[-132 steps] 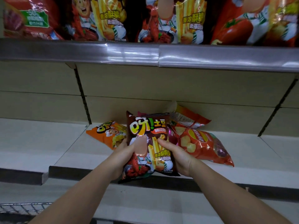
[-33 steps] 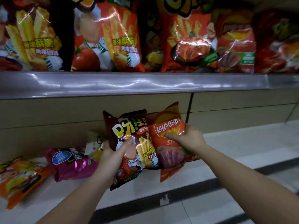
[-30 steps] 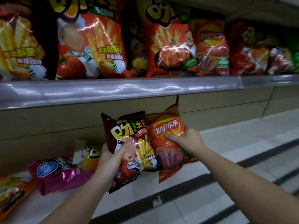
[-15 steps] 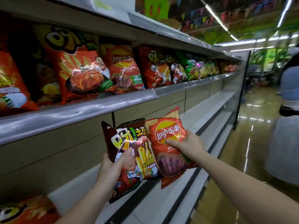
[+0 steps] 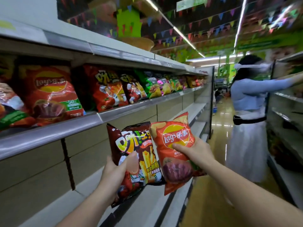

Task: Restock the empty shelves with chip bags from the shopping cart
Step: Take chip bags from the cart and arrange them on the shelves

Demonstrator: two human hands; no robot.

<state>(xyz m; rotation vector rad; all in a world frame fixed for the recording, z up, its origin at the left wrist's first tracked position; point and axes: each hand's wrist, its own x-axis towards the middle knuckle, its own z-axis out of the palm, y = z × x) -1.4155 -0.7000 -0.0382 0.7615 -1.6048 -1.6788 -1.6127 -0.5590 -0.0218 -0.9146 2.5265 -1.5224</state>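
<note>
The person holds two chip bags up in front of the bare lower shelf, and I take this shelf as the landmark. The left hand grips the dark fries bag, with the thumb pressed on its front and the other fingers hidden behind it. The right hand grips the orange Lay's bag in the same way, thumb across the front. The two bags are upright and their side edges touch or slightly overlap; I cannot tell which. Both hang above the front edge of the lower shelf and do not rest on it. Above this shelf, the stocked shelf carries a full row of bags behind its metal lip. The lower shelf runs open along the whole length toward the far end. To the right of it the aisle floor is open, and further on another person stands, reaching to the opposite shelves.
</note>
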